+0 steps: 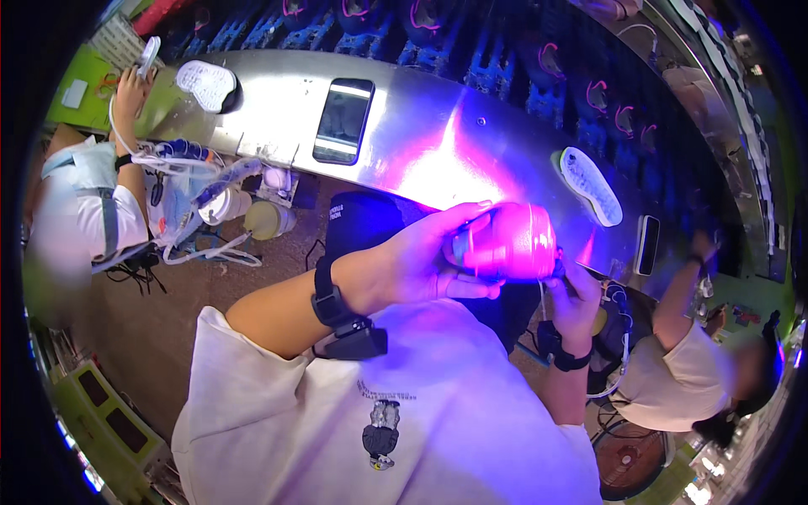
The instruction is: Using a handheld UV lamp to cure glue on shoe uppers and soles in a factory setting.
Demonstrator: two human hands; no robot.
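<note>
A rounded, smooth object [511, 241], lit bright pink and violet, is held up over the near edge of a metal worktop. Glare hides what kind of thing it is. My left hand [421, 257] wraps round its left side, thumb on top and fingers below. At its lower right edge, my right hand [576, 305] grips it with bent fingers, partly hidden behind it. Beyond it to the right lies a pale shoe sole [592, 187] with a textured inside. Another white shoe sole [206, 84] rests at the far left of the worktop.
A dark phone [343, 120] lies on the metal worktop [278, 84]; another phone [646, 244] is at the right. Behind runs a dark rack [404, 50] with pink-edged pieces. Co-workers sit at left [105, 198] and right [673, 379]. Hoses and pots [225, 204] stand lower left.
</note>
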